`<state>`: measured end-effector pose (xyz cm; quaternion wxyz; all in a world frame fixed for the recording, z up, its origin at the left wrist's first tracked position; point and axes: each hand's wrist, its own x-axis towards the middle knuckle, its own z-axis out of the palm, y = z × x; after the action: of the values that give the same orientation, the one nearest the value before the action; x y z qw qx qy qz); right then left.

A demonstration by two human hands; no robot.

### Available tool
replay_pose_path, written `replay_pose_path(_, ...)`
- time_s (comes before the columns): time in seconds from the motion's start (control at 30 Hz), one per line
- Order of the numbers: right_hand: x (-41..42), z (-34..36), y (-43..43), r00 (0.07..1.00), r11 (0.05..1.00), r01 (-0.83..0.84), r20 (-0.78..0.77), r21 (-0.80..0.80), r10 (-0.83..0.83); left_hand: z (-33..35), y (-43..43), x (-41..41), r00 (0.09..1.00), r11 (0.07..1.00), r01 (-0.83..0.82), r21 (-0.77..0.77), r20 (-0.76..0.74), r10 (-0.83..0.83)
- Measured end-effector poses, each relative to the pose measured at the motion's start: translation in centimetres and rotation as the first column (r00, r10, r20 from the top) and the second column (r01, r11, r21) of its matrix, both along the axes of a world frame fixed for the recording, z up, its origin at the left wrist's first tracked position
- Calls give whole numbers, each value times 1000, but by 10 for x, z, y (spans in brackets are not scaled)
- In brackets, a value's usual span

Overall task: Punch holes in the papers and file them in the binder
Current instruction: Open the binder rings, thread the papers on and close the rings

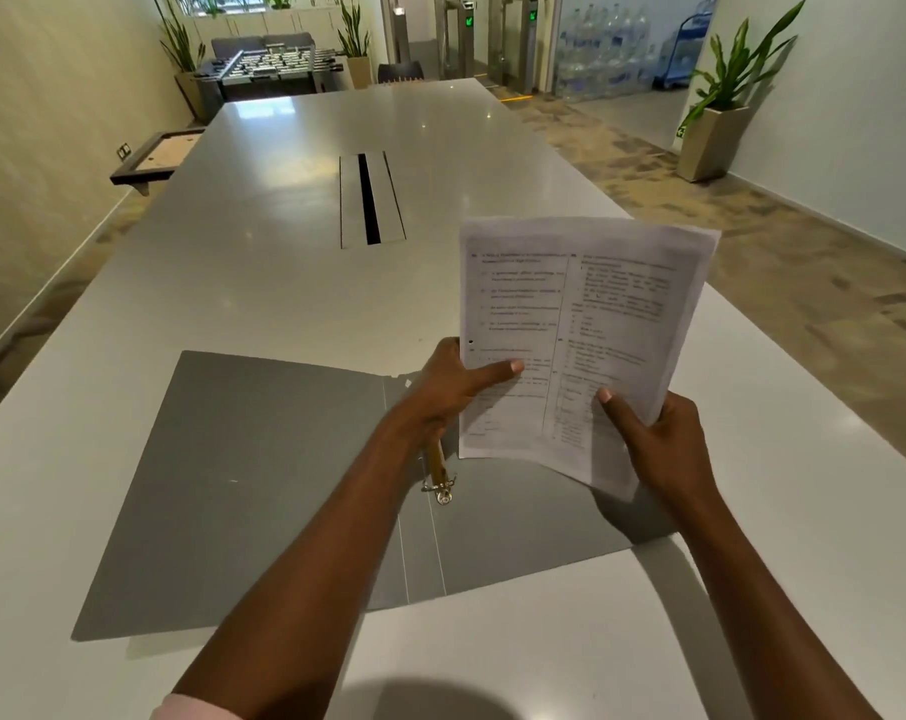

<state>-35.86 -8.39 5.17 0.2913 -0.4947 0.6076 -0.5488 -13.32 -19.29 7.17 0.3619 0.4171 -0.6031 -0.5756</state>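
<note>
Papers floppy, light | my hands, left and right, pinch bottom edge | binder open on counter

An office common area is shown. A long white conference table is taken as landmark, with a cable slot set in its middle. Beyond its far end a foosball table and access turnstiles are seen. Stacked water bottles and a potted plant are placed to its far right.
</note>
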Motion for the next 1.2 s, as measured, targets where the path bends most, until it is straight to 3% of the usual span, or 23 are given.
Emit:
replay_pose_path(0.1, -9, 8, -3, 998, 999, -27, -49, 24, 28, 0, 0, 4, 997, 999, 32, 32, -72, -30)
replay_pose_path(0.23, -21, 17, -6, 997, 992, -81, 20, 97, 79, 5, -6, 22, 991, 996, -15, 90, -130, 27)
replay_pose_path(0.5, -27, 28, -9, 972, 942, -236, 43, 240, 233, -3, -25, 64, 993, 987, -115, 114, 5, 115)
replay_pose_path(0.7, -17, 28, -15, 960, 900, -253, -22, 355, 279, -21, -28, 77, 966, 979, -117, 166, 249, 73)
replay_pose_path(0.83, 0, 34, -19, 959, 882, -259, -7, 393, 285, -32, -29, 81, 988, 954, -71, 290, 150, 29)
replay_pose_path(1.2, 32, 42, -25, 915, 878, -145, -276, 456, 295, -36, -29, 90, 932, 970, -123, 207, 361, 41)
